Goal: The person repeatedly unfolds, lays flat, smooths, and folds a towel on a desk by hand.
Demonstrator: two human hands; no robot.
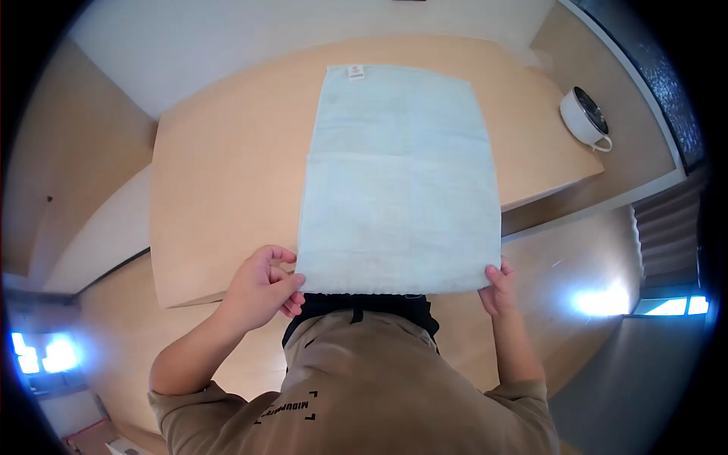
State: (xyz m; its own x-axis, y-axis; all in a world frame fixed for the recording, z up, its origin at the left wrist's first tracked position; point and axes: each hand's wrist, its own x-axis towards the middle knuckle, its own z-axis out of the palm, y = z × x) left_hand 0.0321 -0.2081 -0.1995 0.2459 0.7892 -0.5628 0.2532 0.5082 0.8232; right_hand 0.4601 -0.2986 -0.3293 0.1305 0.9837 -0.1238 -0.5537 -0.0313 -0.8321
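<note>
A pale blue-green cloth point(402, 182) lies spread out on the light wooden table point(227, 167), with faint fold lines across it and a small white tag point(356, 72) at its far left corner. Its near edge reaches past the table's front towards my body. My left hand point(269, 284) pinches the near left corner between thumb and fingers. At the near right corner, my right hand point(498, 287) grips the cloth, its thumb on top and other fingers partly hidden.
A white cup-like pot point(584, 117) with a dark top and a handle stands at the table's right end. Beyond it are a ledge and a window with a grey curtain point(671, 227). A white wall rises behind the table.
</note>
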